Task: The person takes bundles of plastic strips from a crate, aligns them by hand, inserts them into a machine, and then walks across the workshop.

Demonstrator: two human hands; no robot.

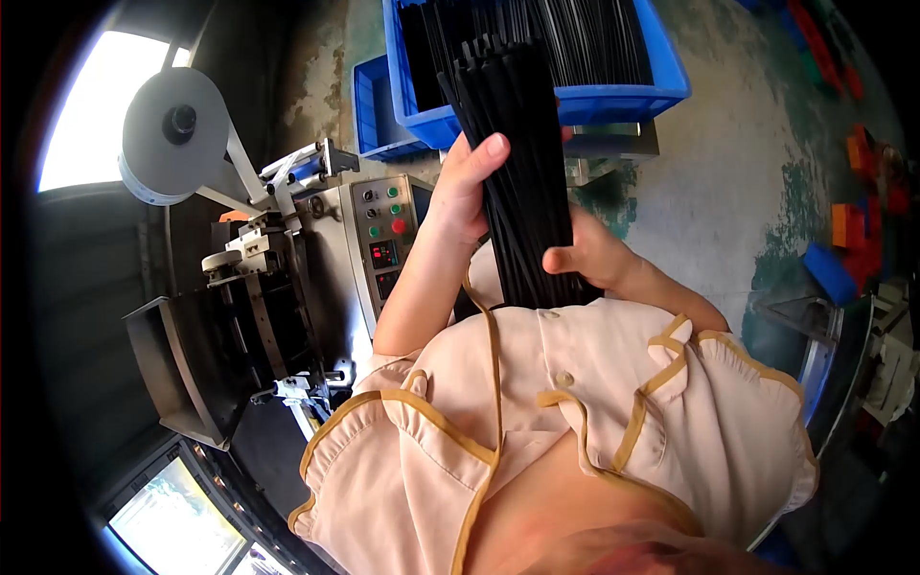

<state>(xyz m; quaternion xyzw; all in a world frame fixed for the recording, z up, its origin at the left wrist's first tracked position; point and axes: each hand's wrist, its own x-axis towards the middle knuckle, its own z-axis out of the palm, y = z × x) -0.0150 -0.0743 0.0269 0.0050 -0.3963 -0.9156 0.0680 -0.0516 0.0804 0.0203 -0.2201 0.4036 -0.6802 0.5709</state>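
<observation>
A thick bundle of long, thin black strips (522,153) is held up in front of my chest, leaning slightly to the left at its far end. My left hand (468,182) is closed around the bundle's left side, thumb lying over the front. Lower down on the right side, my right hand (589,251) grips the same bundle, its thumb pressed on the front and its fingers hidden behind. The bundle's near end reaches down to my shirt. Just beyond it stands a blue crate (623,103) filled with similar black strips (604,43).
To the left is a machine with a control panel (385,225) of coloured buttons and a large white reel (177,134) feeding a band. A smaller blue bin (376,105) sits beside the crate. Orange and blue containers (848,230) are at the far right on the worn floor.
</observation>
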